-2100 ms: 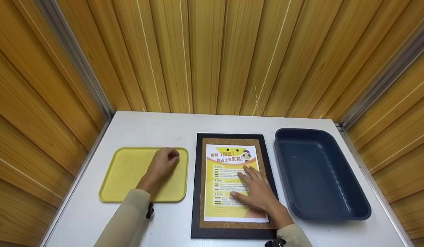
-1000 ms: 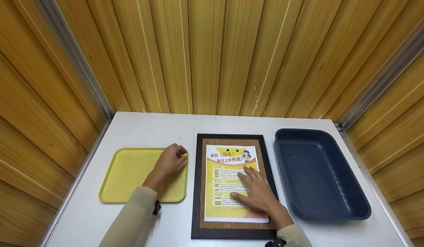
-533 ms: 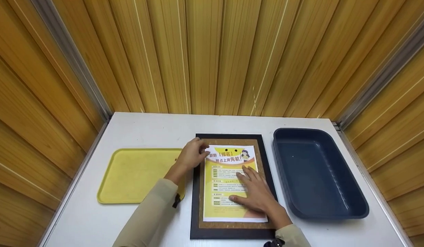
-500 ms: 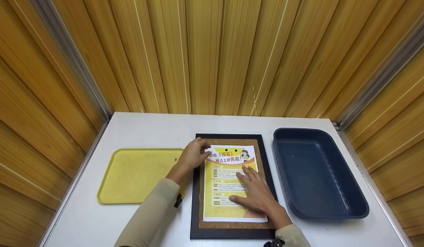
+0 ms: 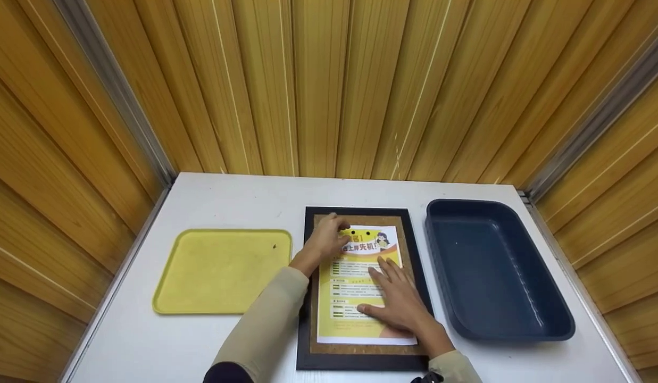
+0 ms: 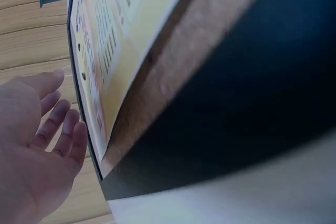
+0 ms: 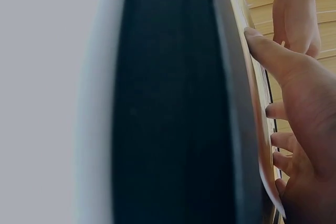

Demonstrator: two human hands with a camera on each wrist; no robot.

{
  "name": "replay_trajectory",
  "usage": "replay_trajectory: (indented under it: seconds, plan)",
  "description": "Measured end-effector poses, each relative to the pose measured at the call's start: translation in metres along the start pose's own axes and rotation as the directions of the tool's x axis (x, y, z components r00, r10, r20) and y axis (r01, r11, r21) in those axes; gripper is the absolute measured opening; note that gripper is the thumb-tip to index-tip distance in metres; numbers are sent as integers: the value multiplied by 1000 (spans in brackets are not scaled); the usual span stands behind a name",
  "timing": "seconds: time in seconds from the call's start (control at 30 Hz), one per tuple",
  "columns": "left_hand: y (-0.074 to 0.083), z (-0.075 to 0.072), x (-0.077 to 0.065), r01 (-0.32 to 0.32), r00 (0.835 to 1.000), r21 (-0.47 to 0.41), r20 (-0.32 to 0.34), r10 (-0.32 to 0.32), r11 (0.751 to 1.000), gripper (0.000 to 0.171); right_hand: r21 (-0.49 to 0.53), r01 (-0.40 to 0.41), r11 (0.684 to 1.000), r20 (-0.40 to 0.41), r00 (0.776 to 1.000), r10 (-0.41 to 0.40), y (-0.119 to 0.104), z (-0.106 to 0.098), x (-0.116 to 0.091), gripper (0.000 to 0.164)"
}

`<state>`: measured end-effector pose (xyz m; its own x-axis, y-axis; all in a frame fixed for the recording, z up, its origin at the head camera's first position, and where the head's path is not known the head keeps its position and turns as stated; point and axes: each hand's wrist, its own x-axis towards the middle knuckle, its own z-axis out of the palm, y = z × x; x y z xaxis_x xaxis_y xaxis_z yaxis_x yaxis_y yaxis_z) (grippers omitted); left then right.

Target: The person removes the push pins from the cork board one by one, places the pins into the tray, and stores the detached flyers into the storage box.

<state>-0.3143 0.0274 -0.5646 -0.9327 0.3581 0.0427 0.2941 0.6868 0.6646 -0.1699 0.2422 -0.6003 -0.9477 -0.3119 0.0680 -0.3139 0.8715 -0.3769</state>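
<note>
My right hand (image 5: pixel 398 300) lies with spread fingers on a yellow and white printed sheet (image 5: pixel 355 324), which rests on a cork board (image 5: pixel 355 349) in a dark frame. Over the sheet's top left corner is my left hand (image 5: pixel 324 238), its thumb and fingers bent near two black dots (image 5: pixel 368 233). In the left wrist view, the left hand (image 6: pixel 31 150) has bent fingers; no object shows between them, and a tiny one could be hidden. The right wrist view shows the right hand (image 7: pixel 315 124) along the sheet, whose lower corner curls up slightly.
A yellow tray (image 5: pixel 217 276) stands left of the board, with a small dark speck (image 5: pixel 274 246) on it, too small to identify. To the right is a deep dark blue bin (image 5: pixel 493 276). Wood-look panels (image 5: pixel 318 85) enclose the white table (image 5: pixel 238 197).
My left hand has moved right, from the yellow tray across the frame's left edge to the sheet's top. The dark speck on the tray is now uncovered. My right hand has stayed put.
</note>
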Motion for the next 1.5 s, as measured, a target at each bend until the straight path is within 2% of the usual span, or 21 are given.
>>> replay_trajectory:
  seconds: [0.23, 0.4, 0.53, 0.8, 1.17, 1.5]
  plan:
    - [3, 11, 10, 86, 996, 25, 34, -87, 996, 33, 27, -13, 1000, 5, 1000, 13, 1, 1, -2, 101]
    - [1, 18, 15, 85, 996, 59, -24, -84, 995, 26, 37, -12, 999, -10, 1000, 13, 0, 1, -3, 99]
    - [3, 21, 17, 108, 993, 73, -62, -103, 991, 20, 41, 1, 999, -26, 1000, 0, 0, 2, -4, 98]
    - [7, 24, 20, 162, 985, 64, -69, -158, 985, 14, 47, -14, 999, -10, 1000, 14, -1, 0, -4, 98]
    - [2, 30, 22, 159, 979, 65, -141, -149, 985, 6, 25, 10, 1000, -25, 1000, -9, 0, 1, -2, 98]
    - [3, 29, 21, 148, 979, 47, -150, -140, 988, 6, 22, 10, 1000, -24, 1000, -9, 1, 1, -1, 98]
